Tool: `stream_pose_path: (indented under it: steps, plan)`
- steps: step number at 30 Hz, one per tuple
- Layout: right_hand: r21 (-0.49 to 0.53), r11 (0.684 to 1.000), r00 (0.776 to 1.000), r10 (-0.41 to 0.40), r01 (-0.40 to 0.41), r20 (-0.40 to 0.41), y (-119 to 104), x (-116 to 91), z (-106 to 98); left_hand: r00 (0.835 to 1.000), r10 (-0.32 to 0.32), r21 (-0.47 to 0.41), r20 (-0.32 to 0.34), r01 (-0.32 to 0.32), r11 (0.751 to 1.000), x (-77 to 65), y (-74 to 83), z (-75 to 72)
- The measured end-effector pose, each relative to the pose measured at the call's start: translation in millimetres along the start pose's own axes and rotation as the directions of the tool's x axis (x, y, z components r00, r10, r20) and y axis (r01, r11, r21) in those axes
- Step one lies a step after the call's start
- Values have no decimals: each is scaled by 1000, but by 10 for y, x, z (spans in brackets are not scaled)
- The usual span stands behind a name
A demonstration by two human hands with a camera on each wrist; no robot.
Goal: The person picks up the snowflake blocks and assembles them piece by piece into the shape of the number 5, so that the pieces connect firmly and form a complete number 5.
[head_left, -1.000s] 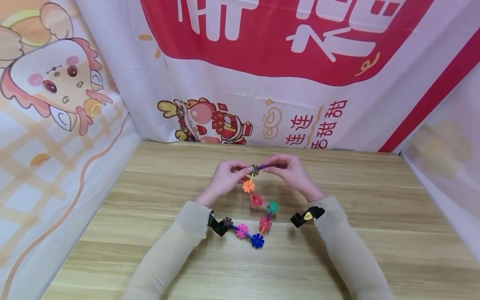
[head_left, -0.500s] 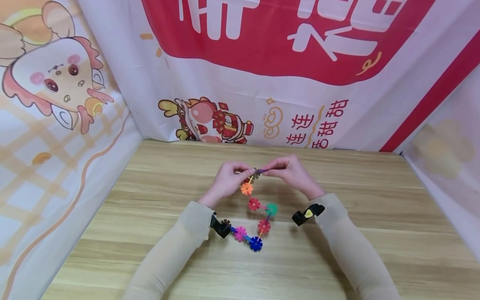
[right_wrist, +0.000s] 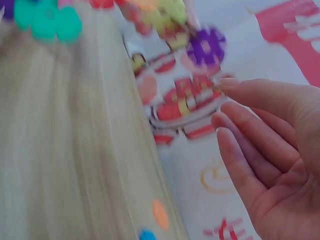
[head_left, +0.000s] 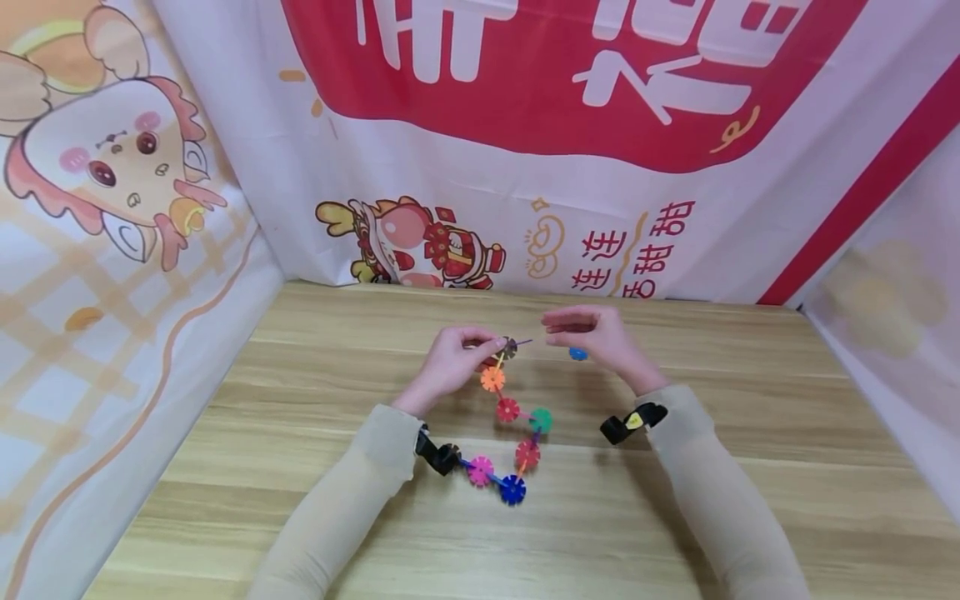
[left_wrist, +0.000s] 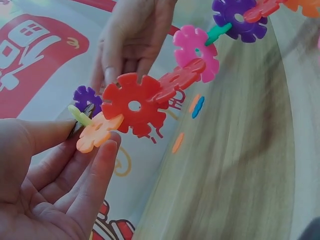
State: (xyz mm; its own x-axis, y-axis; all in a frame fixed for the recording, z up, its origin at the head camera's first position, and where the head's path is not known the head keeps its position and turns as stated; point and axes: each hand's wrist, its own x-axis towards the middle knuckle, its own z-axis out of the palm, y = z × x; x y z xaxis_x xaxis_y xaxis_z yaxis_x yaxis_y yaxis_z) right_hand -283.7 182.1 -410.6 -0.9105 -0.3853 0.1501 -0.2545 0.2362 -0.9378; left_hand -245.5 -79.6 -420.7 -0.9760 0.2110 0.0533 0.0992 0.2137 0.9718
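A chain of colourful notched plastic snowflake discs hangs from my left hand [head_left: 448,360], whose thumb and fingers pinch a dark brown disc [head_left: 508,347] near the chain's upper end. Joined to that dark disc is a purple disc [right_wrist: 206,47], seen edge-on in the head view. Below it come a yellow disc [right_wrist: 169,16], an orange disc [head_left: 492,379], a red disc [head_left: 507,409] and a green disc [head_left: 541,420]. Farther down are a dark blue disc [head_left: 513,489] and a pink disc [head_left: 481,471]. My right hand [head_left: 597,337], fingers loosely bent, holds nothing, just right of the purple disc.
On the wooden table [head_left: 750,433], a loose blue disc [head_left: 577,353] lies under the right hand. Loose orange discs, one marked here [left_wrist: 178,142], lie close by. A printed white and red cloth [head_left: 465,125] stands at the table's back edge, with patterned cloth at both sides.
My right hand has let go of the purple disc and moved right, uncovering the blue disc on the table. My left hand still pinches the chain, which has sunk slightly.
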Motion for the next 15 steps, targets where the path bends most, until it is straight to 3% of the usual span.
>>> stream_pose_path:
  steps: [4, 8, 12, 15]
  plan:
    - [-88, 989, 992, 111, -116, -64, 128, -25, -213, 1000, -9, -12, -3, 9, 1000, -12, 14, -22]
    - [-248, 943, 975, 204, -220, -90, 348, -66, -360, 1000, -20, -27, 4, 20, 999, -16, 28, -28]
    - [-358, 895, 964, 247, -267, -101, 544, -97, -422, 1000, -18, -27, 12, 18, 999, -16, 30, -23]
    - [-391, 878, 961, 251, -276, -115, 616, -99, -433, 1000, -15, -22, 16, 16, 1000, -16, 25, -16]
